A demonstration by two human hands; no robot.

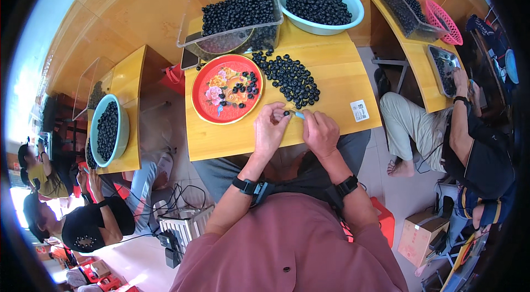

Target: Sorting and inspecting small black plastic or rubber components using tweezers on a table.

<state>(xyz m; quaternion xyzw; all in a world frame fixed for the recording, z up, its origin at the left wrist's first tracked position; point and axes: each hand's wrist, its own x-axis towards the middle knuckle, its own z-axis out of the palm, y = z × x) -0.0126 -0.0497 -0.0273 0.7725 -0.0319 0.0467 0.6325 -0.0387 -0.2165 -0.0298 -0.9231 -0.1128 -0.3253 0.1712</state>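
Left hand (269, 126) pinches one small dark round fruit (286, 113) between thumb and forefinger, grip closed on it, at the near edge of the yellow wooden desk (337, 79). Right hand (320, 132) is closed around a slim light-blue tool (298, 116) whose tip points at that fruit, almost touching it. Judged step: working a single fruit with the tool — probably coring or pitting, though the tip is too small to tell. The move after this would seem to call for a steady pinch and a short, straight push, since the fruit is small and round and could slip. Just beyond the hands lies a loose heap of dark fruit (290, 77) on the bare desk; left of it a red flower-patterned tray (207, 101) holds a few more. At the far edge, a clear plastic bin (234, 13) and a pale blue basin (353, 16) are both heaped with fruit. Room: tiled tan floor, similar desks on either side with other people seated at them — one at the right, others at the lower left
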